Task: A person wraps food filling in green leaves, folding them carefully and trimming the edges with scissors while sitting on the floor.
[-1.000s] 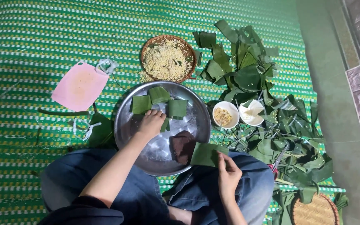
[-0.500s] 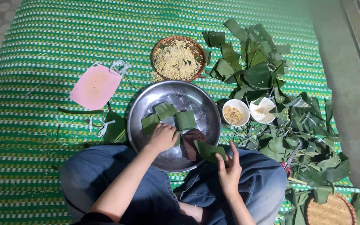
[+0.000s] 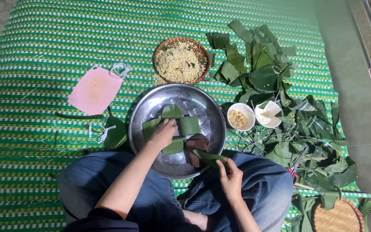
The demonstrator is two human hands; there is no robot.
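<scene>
Nearest the camera, the person's crossed legs in blue jeans (image 3: 254, 189) fill the bottom, and the near rim of the steel basin (image 3: 202, 107) dips out of sight behind the knees. The right hand (image 3: 230, 180) sits just at that near rim, fingers pinched on a green leaf strip (image 3: 209, 157) that pokes up over the basin's edge; how much of the strip is under the hand I can't tell.

Inside the basin, the left hand (image 3: 163, 134) lies flat, fingers together, pressing down on crossed leaf strips (image 3: 174, 124) laid out like a plus sign, so the middle of the cross is hidden under the palm. A dark brown lump (image 3: 196, 144) sits right beside that hand, between the two hands; can't really make out what it is.

Compared with half a second back, the left hand is pressing the same cross, and the right hand's strip now reaches further in over the basin's rim.

Right of the basin: two small white bowls (image 3: 241, 116), one with yellowish filling, then a big heap of cut banana leaves (image 3: 280, 86). Red-handled scissors (image 3: 295, 165) are half buried in them. Left of the basin lies a pink cutting board (image 3: 94, 89). Beyond it, a woven basket of pale grains (image 3: 180, 62). Another woven tray (image 3: 338, 217) is cut off at the bottom right.
</scene>
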